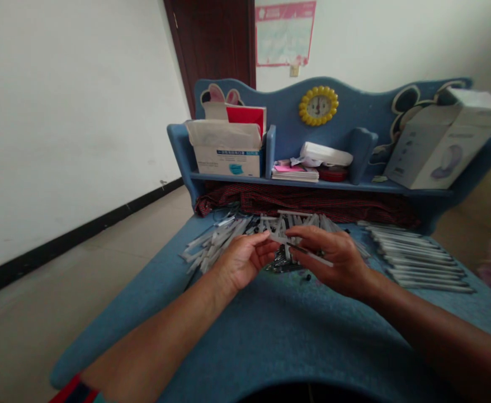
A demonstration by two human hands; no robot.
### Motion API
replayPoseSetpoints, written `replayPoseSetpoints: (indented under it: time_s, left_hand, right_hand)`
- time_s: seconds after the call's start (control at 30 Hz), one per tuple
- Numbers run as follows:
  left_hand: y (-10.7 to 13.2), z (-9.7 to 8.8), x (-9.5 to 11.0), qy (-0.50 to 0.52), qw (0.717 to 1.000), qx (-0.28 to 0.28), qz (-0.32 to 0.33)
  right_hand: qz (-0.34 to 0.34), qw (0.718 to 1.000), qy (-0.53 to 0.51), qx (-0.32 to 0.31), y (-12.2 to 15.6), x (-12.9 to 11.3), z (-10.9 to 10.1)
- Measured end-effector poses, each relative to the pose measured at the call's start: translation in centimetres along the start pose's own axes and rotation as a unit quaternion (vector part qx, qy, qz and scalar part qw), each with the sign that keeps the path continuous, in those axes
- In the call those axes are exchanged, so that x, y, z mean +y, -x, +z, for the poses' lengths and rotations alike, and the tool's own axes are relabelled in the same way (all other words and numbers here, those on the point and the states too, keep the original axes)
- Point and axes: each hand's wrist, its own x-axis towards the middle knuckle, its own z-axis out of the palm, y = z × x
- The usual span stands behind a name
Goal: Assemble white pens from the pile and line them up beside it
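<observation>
Over the middle of the blue desk my left hand (249, 256) pinches a translucent white pen barrel (278, 238) between thumb and fingers. Close beside it, my right hand (333, 254) is closed around a thin pen refill (319, 257), dark toward one end and pale toward the other. Its fingertips come near the barrel; whether they touch it I cannot tell. Behind and below the hands lies a heap of loose pen parts, with pale barrels (222, 240) on the left and small black pieces (281, 263) in the middle.
Several pens (417, 257) lie in a row at the right of the desk (245, 336). A dark red checked cloth (312, 200) is bunched under the shelf. On the shelf stand a mask box (229, 159), stacked papers (294, 174) and a white carton (442, 145).
</observation>
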Motion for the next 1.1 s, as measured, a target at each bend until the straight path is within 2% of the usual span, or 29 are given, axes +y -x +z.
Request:
replayPoseSetpoints:
  time_s: [0.13, 0.27, 0.4, 0.53, 0.63, 0.7, 0.73, 0.8, 0.87, 0.93, 1.0, 1.1]
  left_hand:
    - [-0.1, -0.2, 0.2, 0.017, 1.000, 0.007, 0.014]
    - [-0.1, -0.4, 0.5, 0.021, 1.000, 0.001, 0.016]
    - [0.0, -0.2, 0.5, 0.009, 1.000, 0.003, 0.012]
    - [0.3, 0.1, 0.4, -0.006, 1.000, 0.001, 0.016]
    - [0.3, 0.1, 0.3, -0.005, 1.000, -0.009, 0.018]
    - [0.1, 0.0, 0.3, -0.005, 1.000, -0.014, 0.019]
    - [0.1, -0.1, 0.3, -0.005, 1.000, -0.014, 0.020]
    - [-0.1, -0.2, 0.5, -0.003, 1.000, -0.007, 0.022]
    - [-0.1, -0.2, 0.6, 0.001, 1.000, -0.001, 0.023]
    - [-0.1, -0.1, 0.7, 0.002, 1.000, 0.003, 0.023]
    - [0.0, 0.0, 0.8, 0.000, 1.000, 0.002, 0.024]
    - [-0.1, 0.0, 0.7, -0.010, 1.000, -0.001, 0.027]
  right_hand:
    - [0.036, 0.998, -0.023, -0.050, 0.0, 0.3, -0.6]
    - [0.037, 0.982, -0.151, -0.108, -0.2, 0.1, -1.7]
    - [0.061, 0.954, -0.274, -0.104, -0.2, 0.0, -1.9]
    - [0.134, 0.942, -0.299, -0.076, 0.0, 0.2, -0.8]
    - [0.142, 0.949, -0.273, -0.066, -0.2, 0.2, -0.6]
    - [0.146, 0.956, -0.241, -0.081, -0.5, 0.3, -1.2]
    - [0.147, 0.959, -0.215, -0.108, -0.7, 0.4, -1.7]
    - [0.137, 0.959, -0.138, -0.205, -1.1, 0.7, -2.8]
    - [0.108, 0.939, -0.037, -0.324, -1.4, 1.1, -3.7]
    - [0.080, 0.909, 0.069, -0.403, -1.5, 1.5, -4.0]
    - [0.067, 0.885, 0.152, -0.435, -1.4, 1.6, -3.8]
    - [0.059, 0.868, 0.209, -0.447, -1.1, 1.6, -3.0]
